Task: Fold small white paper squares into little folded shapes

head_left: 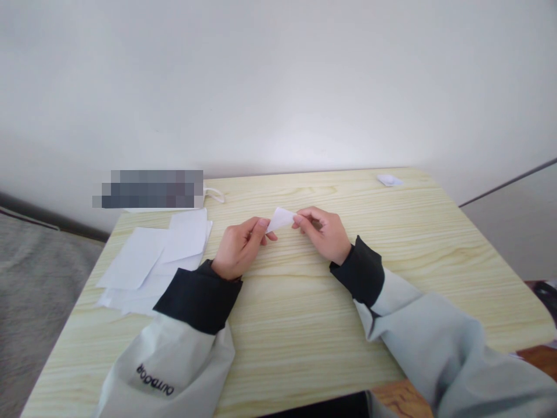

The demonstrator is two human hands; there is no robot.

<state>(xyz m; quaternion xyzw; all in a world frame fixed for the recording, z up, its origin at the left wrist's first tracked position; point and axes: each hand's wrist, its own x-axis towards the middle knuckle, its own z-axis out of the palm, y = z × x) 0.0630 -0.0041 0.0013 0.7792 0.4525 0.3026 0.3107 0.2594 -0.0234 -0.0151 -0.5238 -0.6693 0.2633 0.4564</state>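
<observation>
A small folded piece of white paper (281,219) is held just above the pale wooden table (304,325), near its middle. My left hand (239,247) pinches the paper's left end with thumb and fingers closed. My right hand (324,232) pinches its right end the same way. Both wrists hover close to the tabletop.
A loose stack of white paper sheets (152,261) lies on the table's left side. A small folded white paper piece (389,180) sits at the far right corner. A blurred object (152,188) with a white cord (215,194) rests at the far left edge, against the white wall.
</observation>
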